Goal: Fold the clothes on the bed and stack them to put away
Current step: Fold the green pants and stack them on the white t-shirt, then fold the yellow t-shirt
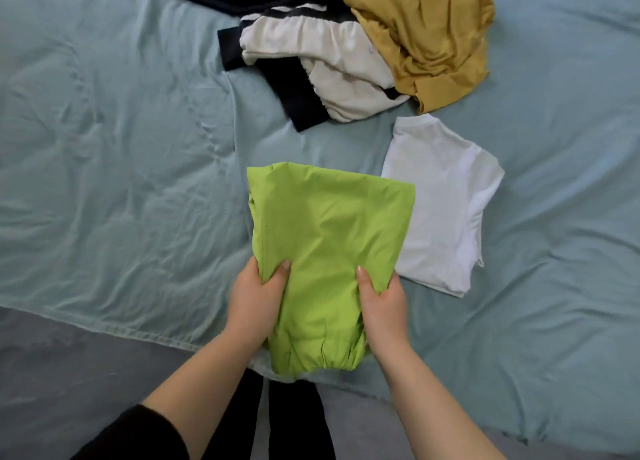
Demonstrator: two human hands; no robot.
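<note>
We grip green garment [325, 238] sides, left hand [254, 303], right hand [382, 307], at bed [121, 148] edge; white tee [446, 210] just right, open sheet left.

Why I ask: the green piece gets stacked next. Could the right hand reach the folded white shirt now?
Probably yes: the white shirt lies mostly uncovered just beside the right hand, nothing between them. That hand grips the green garment, so it would arrive loaded.

Bed [554, 286] covered by wrinkled pale teal sheet [104, 148]; grey floor [52, 373] along near edge; light soft, even.
</note>
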